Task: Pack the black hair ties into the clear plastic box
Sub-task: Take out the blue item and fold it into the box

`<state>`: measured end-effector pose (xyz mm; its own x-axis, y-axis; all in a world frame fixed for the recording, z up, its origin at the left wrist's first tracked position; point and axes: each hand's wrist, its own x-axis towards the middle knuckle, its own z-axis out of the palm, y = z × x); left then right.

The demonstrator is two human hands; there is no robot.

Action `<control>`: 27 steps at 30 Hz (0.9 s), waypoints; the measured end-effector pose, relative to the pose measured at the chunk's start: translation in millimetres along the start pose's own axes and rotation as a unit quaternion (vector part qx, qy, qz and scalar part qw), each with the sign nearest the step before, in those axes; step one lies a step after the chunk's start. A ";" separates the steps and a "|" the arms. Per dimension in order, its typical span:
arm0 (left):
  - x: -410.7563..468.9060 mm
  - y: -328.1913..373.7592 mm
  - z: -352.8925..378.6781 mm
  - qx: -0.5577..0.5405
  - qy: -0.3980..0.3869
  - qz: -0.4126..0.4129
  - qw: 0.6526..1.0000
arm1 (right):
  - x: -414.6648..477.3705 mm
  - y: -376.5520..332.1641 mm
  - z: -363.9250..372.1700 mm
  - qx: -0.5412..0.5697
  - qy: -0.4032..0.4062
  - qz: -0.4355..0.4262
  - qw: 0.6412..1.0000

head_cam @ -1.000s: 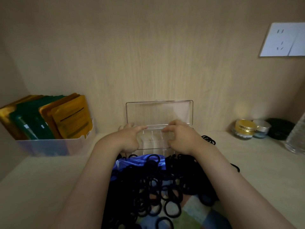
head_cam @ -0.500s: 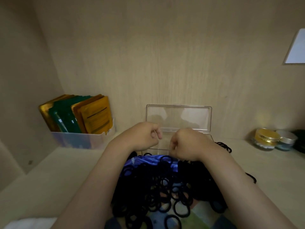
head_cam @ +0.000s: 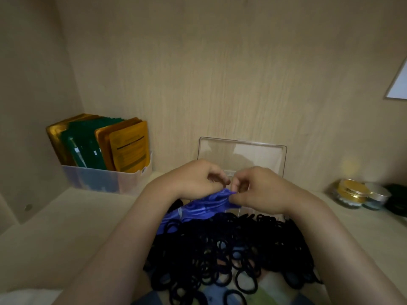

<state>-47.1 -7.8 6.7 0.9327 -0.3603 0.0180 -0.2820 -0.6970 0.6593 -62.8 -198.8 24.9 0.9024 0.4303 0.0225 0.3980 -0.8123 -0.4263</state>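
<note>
L hand (head_cam: 196,179) & R hand (head_cam: 262,190), held together, are pinched on pouch (head_cam: 204,205) edge; ties (head_cam: 231,245) are heaped just body-side of both, open box (head_cam: 242,153) just behind.

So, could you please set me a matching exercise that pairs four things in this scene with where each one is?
Things:
1. black hair ties
2. clear plastic box
3. gold-lidded jar
4. blue bag

Places:
A. pinched by the right hand
B. far right of the shelf
C. heaped at the front
D. against the back wall, lid raised

Pairs: 1-C, 2-D, 3-B, 4-A
</note>
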 end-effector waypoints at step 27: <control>-18.9 56.5 -6.4 -0.286 0.162 0.115 0.938 | -2.4 -3.6 -28.7 0.518 0.245 -0.118 0.811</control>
<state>-79.3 -36.4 48.4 0.9076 -0.1889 0.3750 -0.4034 -0.1445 0.9036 -61.7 -208.2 52.3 0.8795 0.1111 0.4627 0.4460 0.1466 -0.8830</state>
